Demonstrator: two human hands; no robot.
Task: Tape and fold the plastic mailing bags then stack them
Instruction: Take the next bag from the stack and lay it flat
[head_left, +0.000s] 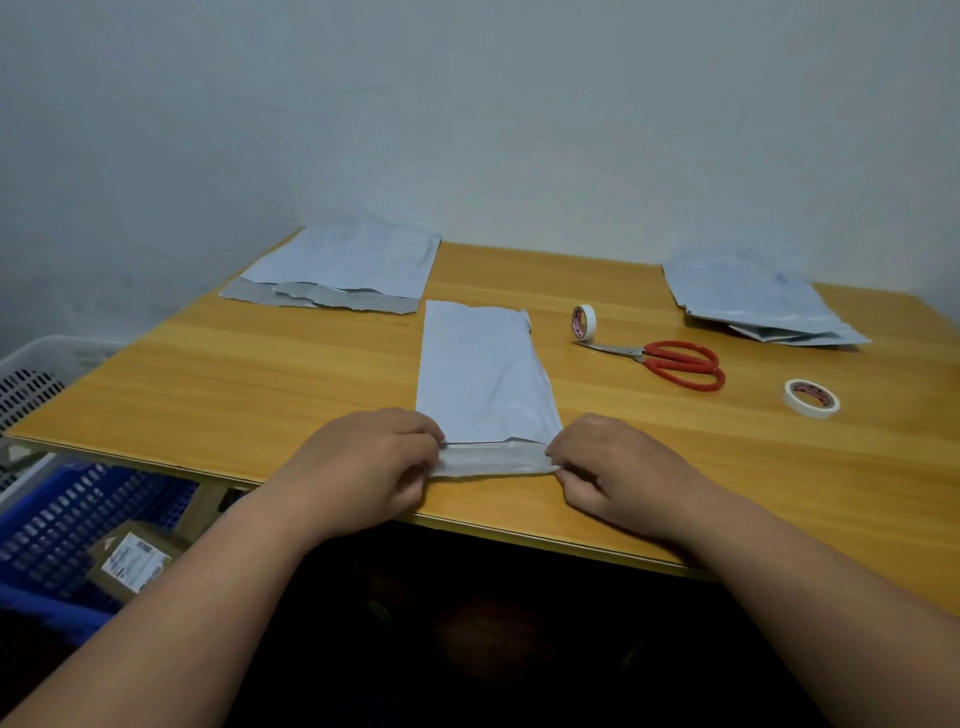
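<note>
Nearest the viewer, two bare forearms reach over the front edge of the wooden table. The left hand pinches the near left corner of a narrow, folded mailing bag, fingers curled onto its grey flap. The right hand pinches the near right corner of the same flap, thumb and fingers closed on the plastic. The flap lies turned over along the bag's near end, just inside the table's front edge. The bag itself lies flat on the table, its long side running away from the hands.

Right of the bag and farther back, red-handled scissors lie flat, blades pointing toward the bag. A roll of tape stands on edge just beyond the blade tips. A second roll of tape lies flat, right of the scissors and well apart from the bag.

Beyond the bag to the left, a pile of open bags rests with grey flaps facing the hands. Beyond it to the right, a stack of bags lies near the table's far right corner.

Left of the table and below it stand a blue crate holding a brown labelled parcel, and a white basket farther back.
</note>
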